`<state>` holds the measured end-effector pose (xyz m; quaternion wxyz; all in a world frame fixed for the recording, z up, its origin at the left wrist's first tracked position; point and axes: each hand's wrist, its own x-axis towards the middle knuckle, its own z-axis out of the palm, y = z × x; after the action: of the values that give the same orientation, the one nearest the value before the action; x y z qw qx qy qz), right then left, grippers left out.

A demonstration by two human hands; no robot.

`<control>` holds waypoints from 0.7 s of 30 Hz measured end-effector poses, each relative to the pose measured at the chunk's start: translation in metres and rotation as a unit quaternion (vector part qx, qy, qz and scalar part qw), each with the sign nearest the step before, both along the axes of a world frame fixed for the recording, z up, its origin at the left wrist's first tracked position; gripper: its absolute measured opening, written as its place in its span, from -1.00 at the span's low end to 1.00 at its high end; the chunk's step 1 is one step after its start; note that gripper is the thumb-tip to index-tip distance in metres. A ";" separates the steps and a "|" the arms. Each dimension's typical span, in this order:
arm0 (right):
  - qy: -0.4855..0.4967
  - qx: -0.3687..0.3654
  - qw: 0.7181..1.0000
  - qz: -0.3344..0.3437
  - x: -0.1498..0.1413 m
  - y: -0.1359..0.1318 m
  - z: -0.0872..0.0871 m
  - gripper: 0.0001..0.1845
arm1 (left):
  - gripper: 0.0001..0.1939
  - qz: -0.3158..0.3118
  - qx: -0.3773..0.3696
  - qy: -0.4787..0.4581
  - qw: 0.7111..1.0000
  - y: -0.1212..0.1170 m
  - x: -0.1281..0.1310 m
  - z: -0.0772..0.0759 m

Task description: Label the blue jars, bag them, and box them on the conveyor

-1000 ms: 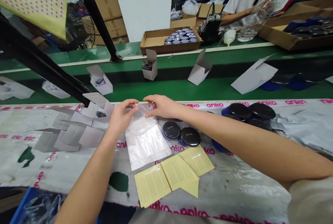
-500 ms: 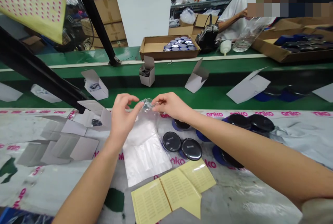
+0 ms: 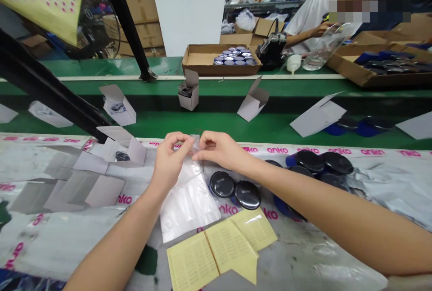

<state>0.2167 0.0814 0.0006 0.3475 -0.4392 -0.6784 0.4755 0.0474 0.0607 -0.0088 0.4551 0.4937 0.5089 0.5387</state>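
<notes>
Between my fingertips is a small clear plastic bag point(image 3: 195, 143), crumpled at the top. My left hand point(image 3: 171, 156) pinches its left side, thumb against fingers. My right hand point(image 3: 218, 149) is closed at the bag's right side. Below both hands lies a stack of clear plastic bags point(image 3: 189, 205) on the covered table. Right of the stack sit two round black-lidded containers point(image 3: 248, 194) with blue sides. Yellow label sheets point(image 3: 216, 255) lie in front of them. What is inside the bag, if anything, I cannot make out.
Open white boxes point(image 3: 92, 187) cluster at left. More white boxes point(image 3: 253, 102) stand along the green conveyor point(image 3: 212, 124). A cardboard tray point(image 3: 199, 68) of blue tins is behind it. A co-worker point(image 3: 307, 25) handles clear plastic at back right. A black post point(image 3: 54, 84) slants in at left.
Both hands have moved slightly down and closer together around the clear bag. The camera view has shifted a little. The boxes on the conveyor have slid slightly left.
</notes>
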 end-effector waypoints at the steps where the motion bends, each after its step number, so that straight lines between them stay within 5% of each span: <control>1: 0.025 -0.033 0.999 0.010 0.001 0.000 0.003 -0.65 | -0.83 0.013 0.041 0.036 0.998 -0.002 -0.001 0.001; 5: 0.101 -0.096 0.990 0.018 0.002 0.002 0.008 -0.56 | -0.93 0.020 0.113 0.119 0.986 -0.007 -0.003 0.003; 8: 0.097 -0.108 0.989 -0.041 0.004 0.007 0.004 -0.63 | -0.92 0.051 0.120 0.119 0.984 -0.005 -0.004 -0.001; 14: 0.046 -0.090 0.987 -0.123 0.034 0.013 0.005 -0.78 | -0.80 0.043 -0.023 -0.093 0.995 0.004 0.004 -0.008; 17: -0.071 -0.014 0.995 -0.065 0.064 0.006 0.012 -0.39 | -0.74 0.040 -0.055 -0.132 0.989 0.006 0.007 -0.005; 19: -0.200 0.035 0.979 0.002 0.085 -0.002 0.013 -0.09 | -0.72 0.042 -0.061 -0.126 0.989 0.007 0.006 -0.002; 21: -0.298 0.035 0.952 0.057 0.100 -0.010 0.009 0.00 | -0.72 0.048 -0.054 -0.100 0.992 0.009 0.004 -0.002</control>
<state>0.3170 0.0718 0.0101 0.1174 -0.5088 -0.7914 0.3179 0.0512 0.0692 -0.0106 0.5037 0.3872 0.5121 0.5780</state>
